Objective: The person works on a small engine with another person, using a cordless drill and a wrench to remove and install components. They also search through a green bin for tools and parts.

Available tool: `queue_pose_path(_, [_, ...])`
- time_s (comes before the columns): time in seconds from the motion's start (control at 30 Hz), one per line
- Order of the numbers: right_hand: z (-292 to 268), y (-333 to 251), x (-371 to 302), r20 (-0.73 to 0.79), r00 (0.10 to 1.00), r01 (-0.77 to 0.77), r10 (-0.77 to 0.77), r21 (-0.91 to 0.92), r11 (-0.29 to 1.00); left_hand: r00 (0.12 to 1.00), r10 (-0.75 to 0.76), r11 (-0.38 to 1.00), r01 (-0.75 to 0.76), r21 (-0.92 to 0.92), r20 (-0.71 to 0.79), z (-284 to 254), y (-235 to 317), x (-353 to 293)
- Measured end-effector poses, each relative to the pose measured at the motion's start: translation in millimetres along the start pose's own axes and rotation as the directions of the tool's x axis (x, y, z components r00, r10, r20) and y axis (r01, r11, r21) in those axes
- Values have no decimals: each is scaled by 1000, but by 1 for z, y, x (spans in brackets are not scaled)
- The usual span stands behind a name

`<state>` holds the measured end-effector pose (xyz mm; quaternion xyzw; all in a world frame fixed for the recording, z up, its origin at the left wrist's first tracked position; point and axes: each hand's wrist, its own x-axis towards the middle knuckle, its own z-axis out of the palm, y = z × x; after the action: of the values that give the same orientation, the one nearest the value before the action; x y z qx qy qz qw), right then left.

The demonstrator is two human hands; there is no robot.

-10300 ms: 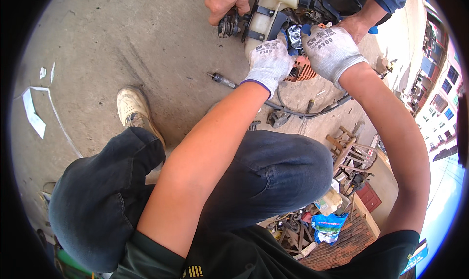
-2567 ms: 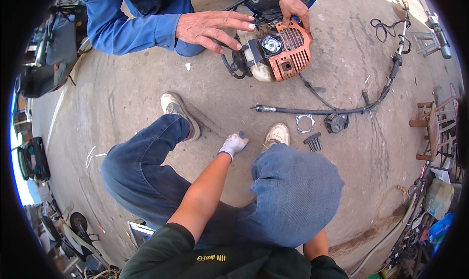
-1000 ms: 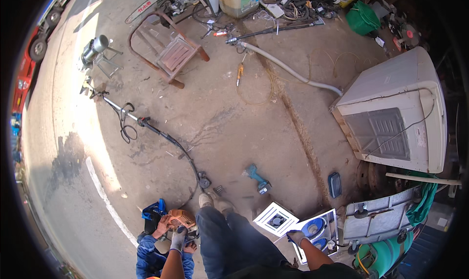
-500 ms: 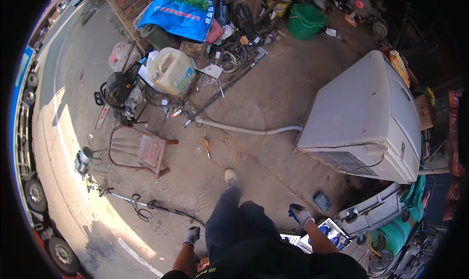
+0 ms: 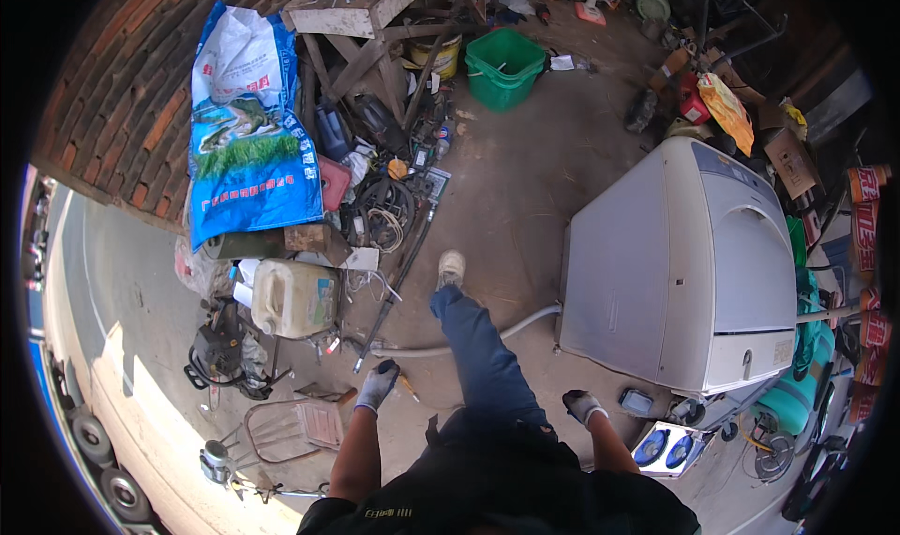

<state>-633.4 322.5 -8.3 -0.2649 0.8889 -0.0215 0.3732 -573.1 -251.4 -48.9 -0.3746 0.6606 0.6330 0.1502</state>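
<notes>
Our left hand (image 5: 377, 387) and right hand (image 5: 583, 406) hang loosely curled, empty. We'd best clear the drain hose (image 5: 530, 323); it's at twelve o'clock.

Wearer up from the crouch and striding; orange-cased engine and co-worker's hands now out of view. Left hand (image 5: 378, 385), on the engine ten seconds ago, now held out at left of the body. Right hand (image 5: 583, 406), also on the engine then, now out at right. Leading shoe (image 5: 451, 265) now past the grey hose (image 5: 536, 318); half a second ago, short of it. Chair (image 5: 322, 424) has slipped to near left. Blue-and-white sack (image 5: 253, 179), cropped before, now whole at far left; wooden bench top (image 5: 349, 19) newly visible beyond it.
</notes>
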Motion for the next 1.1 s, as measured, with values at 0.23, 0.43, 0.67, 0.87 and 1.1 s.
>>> queue_pose_path(0.23, [-220,12,179,-10,992,-88,123,637,765,878,-473,880,475,-10,75,-24,188,90])
queue_pose_path(0.43, [-418,47,188,-35,796,145,604,980,-135,957,-278,957,269,-104,-84,-17,392,194])
queue_pose_path(0.67, [-503,115,189,254,678,17,690,933,-360,879,287,619,-473,627,381,60,546,351])
queue_pose_path(0.87, [-623,197,268,230,722,-289,652,957,-18,979,-8,729,-134,671,203,172,641,502])
queue_pose_path(1.1, [-867,373,356,48,878,-333,476,776,536,964,106,620,-254,742,242,317,849,564])
